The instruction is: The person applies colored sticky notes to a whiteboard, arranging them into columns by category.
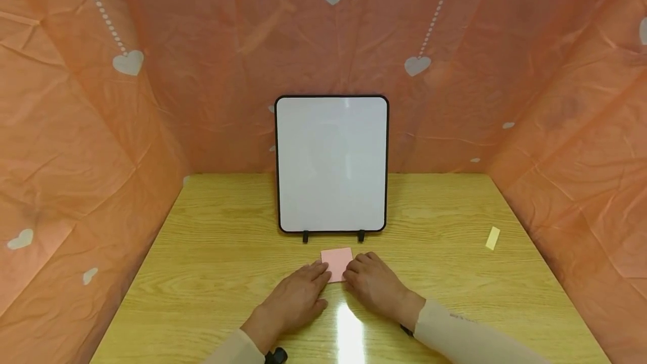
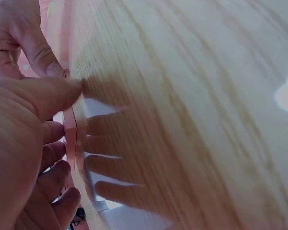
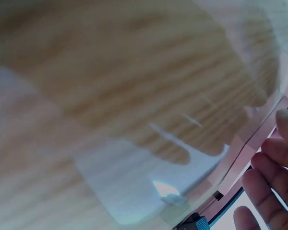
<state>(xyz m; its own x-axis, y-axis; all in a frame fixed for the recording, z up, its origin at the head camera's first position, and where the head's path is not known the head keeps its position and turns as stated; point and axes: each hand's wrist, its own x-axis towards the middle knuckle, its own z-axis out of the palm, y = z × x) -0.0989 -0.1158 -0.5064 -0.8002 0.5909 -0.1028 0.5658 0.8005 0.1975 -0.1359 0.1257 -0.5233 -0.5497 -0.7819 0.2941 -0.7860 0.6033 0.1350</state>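
A square pink sticky-note pad point(image 1: 336, 263) lies on the wooden table between both hands. My left hand point(image 1: 295, 297) rests with its fingertips at the pad's lower left edge, fingers fairly straight. On the opposite side, my right hand point(image 1: 378, 286) has its gently bent fingertips at the right edge. In the left wrist view the thumb stands apart from the other fingers, which lie beside the pink edge point(image 2: 71, 132). The right wrist view shows loosely spread right fingers point(image 3: 271, 184). Neither hand visibly pinches the pad.
Behind the pad a black-framed whiteboard point(image 1: 331, 164) stands upright on small black feet point(image 1: 361, 236). A small yellow paper strip point(image 1: 492, 238) lies on the table point(image 1: 217, 251) at the right. Orange cloth point(image 1: 212, 72) with hearts encloses the back and sides.
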